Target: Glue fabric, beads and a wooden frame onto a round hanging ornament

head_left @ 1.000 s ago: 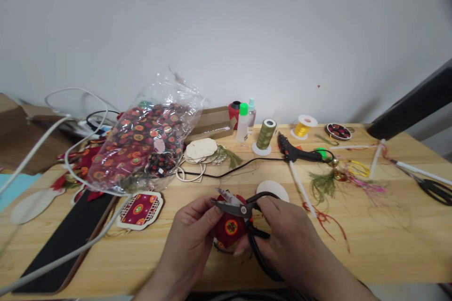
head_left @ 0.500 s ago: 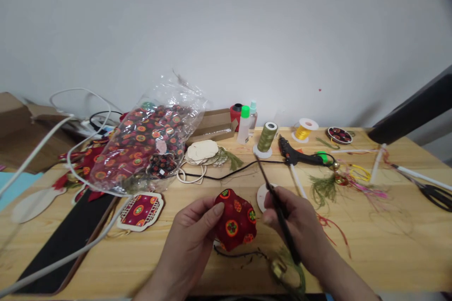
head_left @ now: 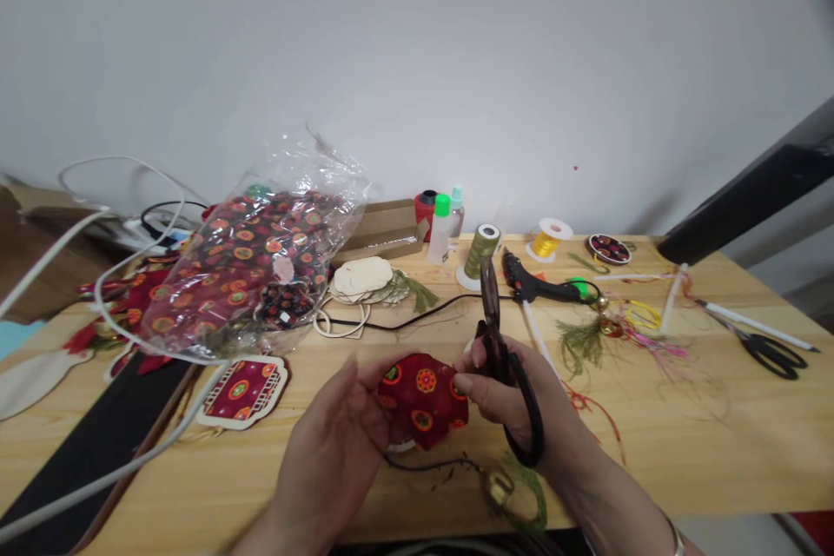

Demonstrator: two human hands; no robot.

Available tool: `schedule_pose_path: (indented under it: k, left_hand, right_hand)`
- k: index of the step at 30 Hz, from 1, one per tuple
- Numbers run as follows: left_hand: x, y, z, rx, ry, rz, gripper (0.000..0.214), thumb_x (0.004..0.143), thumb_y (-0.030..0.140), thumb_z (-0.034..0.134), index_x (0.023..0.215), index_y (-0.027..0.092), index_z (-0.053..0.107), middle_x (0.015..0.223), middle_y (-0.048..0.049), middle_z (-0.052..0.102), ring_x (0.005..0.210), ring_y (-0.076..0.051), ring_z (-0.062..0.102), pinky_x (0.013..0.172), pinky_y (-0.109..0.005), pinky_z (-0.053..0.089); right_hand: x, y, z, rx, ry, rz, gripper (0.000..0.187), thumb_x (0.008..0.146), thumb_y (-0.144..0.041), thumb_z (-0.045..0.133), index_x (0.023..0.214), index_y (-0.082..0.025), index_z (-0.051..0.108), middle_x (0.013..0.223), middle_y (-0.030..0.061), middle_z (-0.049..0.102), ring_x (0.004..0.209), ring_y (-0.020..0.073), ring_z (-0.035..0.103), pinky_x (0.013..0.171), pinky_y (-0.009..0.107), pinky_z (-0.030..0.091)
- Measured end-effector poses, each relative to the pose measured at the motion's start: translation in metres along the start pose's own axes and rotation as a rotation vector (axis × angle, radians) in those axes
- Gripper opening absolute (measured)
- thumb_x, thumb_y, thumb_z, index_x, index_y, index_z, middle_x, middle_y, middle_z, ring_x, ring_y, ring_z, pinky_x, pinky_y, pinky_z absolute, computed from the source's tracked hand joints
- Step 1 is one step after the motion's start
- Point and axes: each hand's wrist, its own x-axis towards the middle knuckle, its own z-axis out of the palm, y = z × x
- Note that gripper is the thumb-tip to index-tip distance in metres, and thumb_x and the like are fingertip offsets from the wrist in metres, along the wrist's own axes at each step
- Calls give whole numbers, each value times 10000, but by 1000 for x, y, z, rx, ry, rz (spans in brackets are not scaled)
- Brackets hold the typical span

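Note:
A small dark red fabric piece [head_left: 426, 400] with orange and green round motifs lies across the fingers of my left hand [head_left: 332, 443], which supports it from the left and beneath. My right hand [head_left: 521, 391] is closed round a pair of black-handled scissors [head_left: 493, 317], whose blades point up and away from the cloth. The thumb and a finger of that same hand also pinch the fabric's right edge. Below the cloth, a dark cord leads to a brass bell [head_left: 499, 486] beside a green tassel [head_left: 531, 495].
A clear plastic bag [head_left: 254, 252] of printed fabric sits at the left behind a framed ornament [head_left: 244, 393]. Farther back are wooden blanks [head_left: 361, 278], a green thread spool [head_left: 483, 252] and a glue gun [head_left: 540, 285]. Other scissors [head_left: 772, 354] lie right. A white cable [head_left: 117, 482] crosses the left.
The scissors have swung round in my right hand to point upward. My right fingers have come to the fabric's edge, and my left thumb has lifted off its top.

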Motion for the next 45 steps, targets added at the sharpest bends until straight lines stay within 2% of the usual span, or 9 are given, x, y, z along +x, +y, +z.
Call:
schedule_pose_path:
  k: [3, 8, 13, 16, 21, 25, 28, 34, 45]
  left_hand:
    - [2, 1, -3, 93, -70, -70, 502, 681, 542, 679, 968, 133, 734, 862, -121, 746, 800, -247, 672, 698, -334, 531]
    - [5, -3, -2, 426, -72, -54, 344, 679, 396, 749, 879, 117, 736, 772, -99, 737, 669, -188, 651, 632, -275, 490]
    - [6, -5, 4, 517, -16, -38, 236, 684, 341, 752, 748, 116, 729, 685, -59, 707, 609, -143, 614, 590, -235, 456]
    - [5, -6, 5, 504, -13, -29, 220, 687, 325, 745, 732, 110, 732, 678, -60, 705, 588, -131, 602, 565, -219, 444]
    - [7, -6, 7, 428, 91, 12, 249, 661, 344, 757, 748, 111, 744, 657, -73, 717, 589, -149, 623, 578, -232, 471]
    - [9, -4, 9, 395, 173, 47, 271, 583, 335, 804, 718, 109, 744, 640, -76, 726, 534, -143, 619, 539, -229, 478]
    - [10, -5, 8, 373, 192, 61, 307, 532, 347, 826, 705, 108, 740, 635, -78, 728, 516, -152, 624, 526, -237, 488]
    - [14, -8, 2, 368, 184, 96, 204, 626, 304, 781, 704, 124, 724, 626, -54, 715, 512, -122, 608, 503, -203, 465]
    - [4, -3, 9, 236, 115, 108, 272, 559, 312, 826, 732, 119, 744, 699, -92, 747, 597, -167, 658, 584, -243, 521]
  right_hand:
    - [-2, -3, -1, -30, -53, -6, 205, 636, -205, 697, 707, -177, 507, 674, -39, 577, 574, 79, 488, 531, 200, 396]
    - [-3, -6, -1, -85, -91, 17, 185, 641, -223, 698, 707, -176, 532, 672, -35, 579, 606, 97, 505, 585, 223, 420]
    - [-3, -2, -3, -99, -152, -3, 186, 675, -228, 693, 736, -182, 524, 693, -35, 577, 642, 105, 510, 616, 229, 419]
    - [-1, 1, -4, -161, -132, -20, 174, 704, -256, 678, 743, -180, 527, 680, -32, 559, 634, 109, 499, 604, 232, 411]
    - [-7, 1, -4, -347, 55, -108, 241, 699, -345, 693, 742, -186, 518, 633, -55, 451, 585, 105, 416, 528, 219, 361]
    - [-22, -4, -1, -500, -55, -185, 269, 672, -329, 708, 842, -202, 543, 721, -35, 537, 637, 124, 471, 545, 217, 382]
    - [-31, -5, 3, -738, -27, -255, 271, 644, -313, 728, 801, -210, 533, 754, -15, 589, 652, 143, 497, 548, 231, 373]
    - [-36, 4, 10, -945, 61, -490, 334, 553, -302, 765, 702, -220, 477, 712, -9, 593, 572, 135, 485, 481, 231, 332]
    - [-27, 14, 8, -1089, 150, -510, 205, 667, -294, 691, 734, -210, 517, 710, 2, 620, 574, 149, 535, 517, 248, 345]
